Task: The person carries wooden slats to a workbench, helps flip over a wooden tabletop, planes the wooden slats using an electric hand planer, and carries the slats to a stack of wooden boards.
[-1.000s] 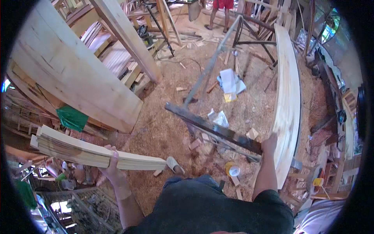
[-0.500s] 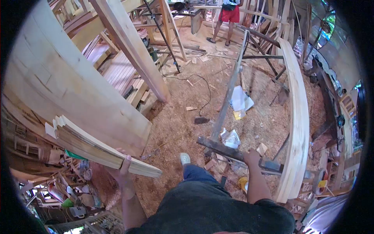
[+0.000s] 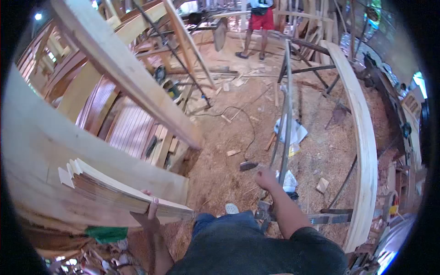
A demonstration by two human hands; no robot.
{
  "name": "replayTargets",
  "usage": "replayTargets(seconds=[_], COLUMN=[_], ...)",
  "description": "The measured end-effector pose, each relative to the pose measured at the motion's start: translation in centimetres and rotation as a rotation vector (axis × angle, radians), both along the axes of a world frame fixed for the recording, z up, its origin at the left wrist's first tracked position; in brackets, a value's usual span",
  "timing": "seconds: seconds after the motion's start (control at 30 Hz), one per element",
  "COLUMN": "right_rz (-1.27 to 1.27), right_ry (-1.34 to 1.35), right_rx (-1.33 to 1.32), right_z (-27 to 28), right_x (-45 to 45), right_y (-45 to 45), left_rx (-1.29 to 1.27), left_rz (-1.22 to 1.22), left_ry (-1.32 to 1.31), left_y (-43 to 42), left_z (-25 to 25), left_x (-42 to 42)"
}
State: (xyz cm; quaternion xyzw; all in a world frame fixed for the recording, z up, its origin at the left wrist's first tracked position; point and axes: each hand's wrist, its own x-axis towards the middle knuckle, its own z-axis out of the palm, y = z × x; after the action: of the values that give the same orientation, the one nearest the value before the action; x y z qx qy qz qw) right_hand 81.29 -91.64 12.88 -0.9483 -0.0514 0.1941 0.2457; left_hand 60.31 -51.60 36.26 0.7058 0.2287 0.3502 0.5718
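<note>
My left hand (image 3: pixel 150 211) is wrapped round a stack of thin wooden boards (image 3: pixel 114 190), which slants across the lower left in front of a large pale panel. My right hand (image 3: pixel 266 178) is held out ahead of my body, above the metal stand (image 3: pixel 287 110), with its fingers curled; whether anything is in them cannot be made out. On the right, a long, slightly curved stack of boards (image 3: pixel 362 156) lies across the stand's supports. A dark tool with a cord (image 3: pixel 248 166) rests on the ground just left of my right hand.
A large wooden panel (image 3: pixel 36 151) and a thick slanting beam (image 3: pixel 123 68) stand at the left. Behind the stand is a person in red shorts (image 3: pixel 261 19). White sheets (image 3: pixel 293 132) and wood offcuts (image 3: pixel 322 185) lie on the sawdust-covered ground.
My right hand has let go of the dark crossbar and moved left and forward. My left hand still holds its boards. The view has shifted, showing more of the person at the back.
</note>
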Motion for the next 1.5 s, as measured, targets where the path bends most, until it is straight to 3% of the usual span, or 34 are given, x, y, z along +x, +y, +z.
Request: replayTargets(seconds=[0.07, 0.27, 0.37, 0.47, 0.57, 0.67, 0.7, 0.77, 0.9, 1.1, 1.13, 1.23, 1.37, 1.43, 1.5], right_rz=[0.151, 0.006, 0.024, 0.402, 0.173, -0.385, -0.435, -0.536, -0.134, 0.409, 0.332, 0.154, 0.219, -0.128, -0.314], right_ry=[0.037, 0.204, 0.249, 0.166, 0.409, 0.402, 0.410, 0.404, 0.171, 0.576, 0.390, 0.453, 0.232, 0.358, 0.393], right_rx=[0.070, -0.050, -0.161, -0.250, -0.196, -0.096, -0.058, 0.023, -0.253, -0.423, -0.459, -0.397, -0.197, -0.033, 0.063], right_z=[0.5, -2.4, -2.9, -14.3, -9.1, -7.5, -6.9, -6.6, -16.4, -9.9, -12.6, -14.6, -16.6, -15.4, -13.7], right_x=[-0.2, -3.2, -5.5, -7.9, -6.6, -6.1, -6.0, -5.4, -6.6, 2.0, 2.5, 9.0, 20.6, 27.0, 33.4], right_y=[0.4, 1.6, 3.3, 2.5, 4.4, 5.7, 6.3, 7.1, 4.5, 7.1, 6.8, 6.2, 3.6, 2.4, 1.8], left_rx=[0.005, -0.003, -0.122, -0.127, -0.243, -0.335, -0.364, -0.177, -0.138, -0.236, -0.236, -0.316, -0.342, -0.403, -0.456], left_rz=[-0.050, -0.371, -0.398, -0.421, -0.556, -0.548, -0.531, -0.582, -0.608, -0.616, -0.613, -0.577, -0.582, -0.595, -0.597], left_ry=[-0.102, -0.010, -0.074, -0.113, -0.189, -0.137, -0.122, -0.152, -0.140, -0.192, -0.211, -0.199, -0.102, -0.053, -0.013], left_y=[-0.1, 5.1, 6.3, 7.8, 10.6, 12.1, 12.4, 13.2, 13.3, 12.9, 12.8, 11.8, 9.7, 7.7, 5.8], left_z=[-0.5, -3.4, -3.4, -2.0, -2.4, -2.5, -2.5, -2.5, -2.2, -2.7, -2.9, -3.0, -2.9, -1.6, -0.4], left_x=[3.7, 14.8, 20.4, 25.4, 30.4, 34.2, 35.1, 37.1, 40.5, 47.3, 48.9, 54.1, 63.2, 67.3, 71.3])
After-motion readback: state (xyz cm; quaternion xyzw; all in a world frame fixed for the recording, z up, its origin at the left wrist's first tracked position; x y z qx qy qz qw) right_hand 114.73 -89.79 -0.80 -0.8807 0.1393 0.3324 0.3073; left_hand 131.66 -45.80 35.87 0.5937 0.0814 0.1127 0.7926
